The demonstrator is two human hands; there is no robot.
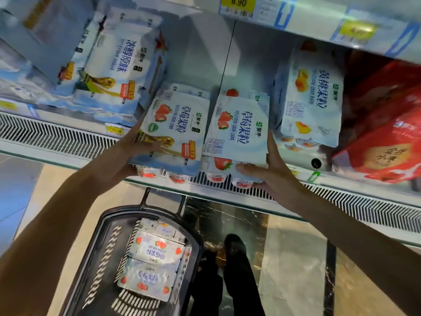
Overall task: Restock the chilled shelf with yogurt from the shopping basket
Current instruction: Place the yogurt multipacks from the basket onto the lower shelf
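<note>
Two strawberry yogurt multipacks lie side by side at the front edge of the chilled shelf (250, 192). My left hand (134, 153) grips the left pack (175, 128) at its left side, thumb on top. My right hand (271, 169) holds the right pack (239, 126) at its right front corner, fingers curled under the cups. Below on the floor stands the black shopping basket (102, 254), with more strawberry yogurt packs (155, 258) stacked inside.
Plain yogurt packs (114, 65) are stacked to the left on the shelf, a peach yogurt pack (312, 96) to the right, then red boxes (387, 133). Behind the two strawberry packs there is open shelf space. An upper shelf edge with yellow price tags (238, 2) overhangs. My black shoes (234, 249) stand beside the basket.
</note>
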